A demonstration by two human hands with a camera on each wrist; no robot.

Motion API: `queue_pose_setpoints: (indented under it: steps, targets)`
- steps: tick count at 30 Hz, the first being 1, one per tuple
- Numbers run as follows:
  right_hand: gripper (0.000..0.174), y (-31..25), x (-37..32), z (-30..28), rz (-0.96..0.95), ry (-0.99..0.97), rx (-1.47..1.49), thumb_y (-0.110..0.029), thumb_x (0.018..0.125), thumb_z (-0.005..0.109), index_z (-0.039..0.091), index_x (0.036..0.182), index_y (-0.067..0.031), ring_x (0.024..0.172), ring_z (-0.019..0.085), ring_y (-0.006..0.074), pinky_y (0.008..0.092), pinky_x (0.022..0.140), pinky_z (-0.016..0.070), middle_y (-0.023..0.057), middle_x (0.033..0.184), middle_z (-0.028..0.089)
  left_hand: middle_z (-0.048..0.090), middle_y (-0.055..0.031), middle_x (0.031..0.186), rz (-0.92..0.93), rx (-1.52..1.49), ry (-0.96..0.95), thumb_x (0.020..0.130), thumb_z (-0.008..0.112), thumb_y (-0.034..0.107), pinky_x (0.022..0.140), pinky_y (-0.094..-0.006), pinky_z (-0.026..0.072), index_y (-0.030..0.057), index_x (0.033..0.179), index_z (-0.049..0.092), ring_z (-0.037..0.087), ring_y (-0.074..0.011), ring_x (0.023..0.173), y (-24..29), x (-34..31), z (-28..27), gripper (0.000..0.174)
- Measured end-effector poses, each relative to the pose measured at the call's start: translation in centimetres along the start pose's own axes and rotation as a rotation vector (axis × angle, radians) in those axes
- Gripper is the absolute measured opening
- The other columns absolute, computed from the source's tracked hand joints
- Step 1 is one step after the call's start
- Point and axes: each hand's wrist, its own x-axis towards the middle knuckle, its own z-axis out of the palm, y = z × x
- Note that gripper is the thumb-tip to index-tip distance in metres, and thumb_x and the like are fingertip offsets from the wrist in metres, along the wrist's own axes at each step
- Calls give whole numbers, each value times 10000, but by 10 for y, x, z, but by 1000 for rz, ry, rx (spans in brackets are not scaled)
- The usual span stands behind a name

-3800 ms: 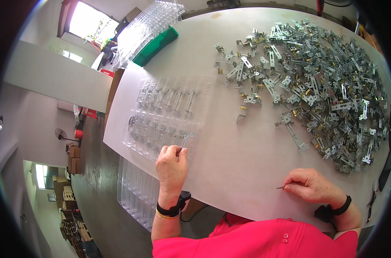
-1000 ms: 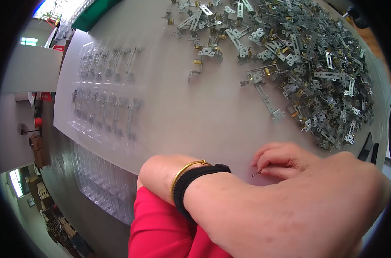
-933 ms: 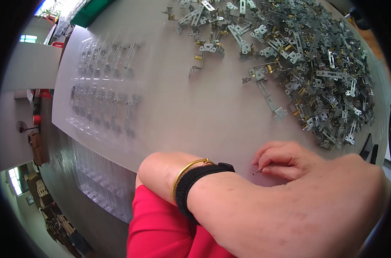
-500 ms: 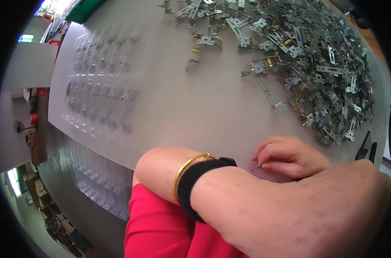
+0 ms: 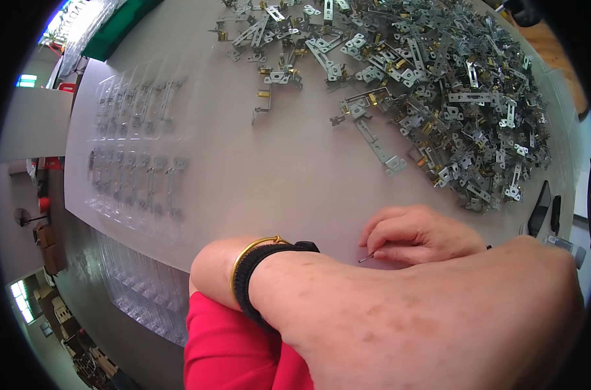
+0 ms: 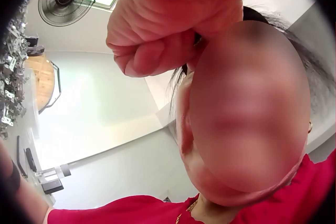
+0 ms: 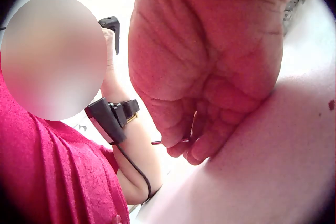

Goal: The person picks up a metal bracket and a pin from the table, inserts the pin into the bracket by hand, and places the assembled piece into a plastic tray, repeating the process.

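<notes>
Raised close to the head camera, the left hand fills the lower right with its back. In the left wrist view that hand is at the person's head, fingers curled, with nothing visible in them. The right hand rests low over the table and pinches a thin dark pin between thumb and fingers. From the right wrist view, the right hand shows its palm side, and the pin sticks out past the fingertips.
A large heap of metal brackets covers the table's far right. Clear plastic trays holding brackets lie at the left, more trays below the edge. A green bin stands at the back left; black-handled tools lie right.
Since the earliest frame, the left hand has left the tray and risen to the head. The head view has shifted. The right hand still pinches the pin.
</notes>
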Motion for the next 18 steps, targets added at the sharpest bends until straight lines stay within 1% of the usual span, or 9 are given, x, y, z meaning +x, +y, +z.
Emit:
queue_pose_setpoints:
  steps: [2, 4, 8, 10, 14, 16, 17, 18]
  targets:
    - [59, 4, 1, 0, -4, -16, 12, -71, 967, 668, 660, 991, -18, 981, 660, 272, 359, 839, 528, 124, 1094, 680, 596, -206, 683, -5, 13, -6, 796, 541, 68, 542, -459, 473, -37, 784, 529, 616, -373, 614, 3, 1, -1, 107]
    - [55, 11, 1, 2, -65, -11, 5, -64, 963, 669, 659, 989, -17, 979, 663, 279, 362, 836, 530, 126, 1094, 681, 599, -209, 685, -16, 19, -5, 797, 541, 68, 544, -463, 475, -38, 785, 530, 619, -376, 617, 3, 0, 0, 108]
    - [47, 13, 2, 2, -85, -22, -11, -50, 955, 669, 657, 985, -16, 979, 664, 286, 365, 834, 531, 126, 1096, 682, 604, -215, 689, -43, 40, 3, 799, 541, 69, 547, -469, 479, -41, 786, 532, 625, -382, 624, 4, -3, 0, 111]
    - [37, 11, 2, 2, -63, -15, -12, -37, 949, 668, 656, 979, -20, 980, 664, 290, 367, 832, 533, 127, 1097, 682, 607, -219, 690, -61, 53, 8, 800, 541, 69, 549, -472, 481, -43, 787, 533, 628, -386, 627, 5, -4, -1, 113]
    - [40, 9, 2, 0, -88, -23, -8, -24, 944, 666, 657, 982, -20, 984, 665, 288, 363, 829, 534, 127, 1091, 681, 612, -225, 694, -126, 95, 21, 802, 542, 70, 553, -478, 484, -45, 789, 535, 633, -392, 634, 6, -12, -3, 116]
    - [46, 7, 3, 1, -36, -10, -16, -17, 943, 666, 657, 988, -15, 991, 665, 276, 361, 831, 534, 122, 1086, 682, 615, -228, 696, -173, 121, 30, 803, 542, 70, 555, -481, 486, -47, 790, 536, 636, -395, 637, 9, -17, -5, 117]
    - [46, 5, 4, 2, -46, -10, -13, -17, 943, 666, 657, 988, -15, 991, 665, 276, 361, 831, 534, 122, 1086, 682, 616, -230, 697, -186, 133, 24, 804, 542, 70, 556, -483, 487, -47, 790, 536, 638, -396, 638, 10, -17, -5, 118]
    - [54, 3, 3, 1, 0, -1, 25, -12, 931, 683, 668, 983, -14, 1004, 670, 287, 369, 853, 536, 131, 1095, 688, 617, -231, 698, -192, 145, 12, 804, 542, 70, 557, -484, 488, -48, 790, 536, 639, -398, 640, 11, -15, -5, 119]
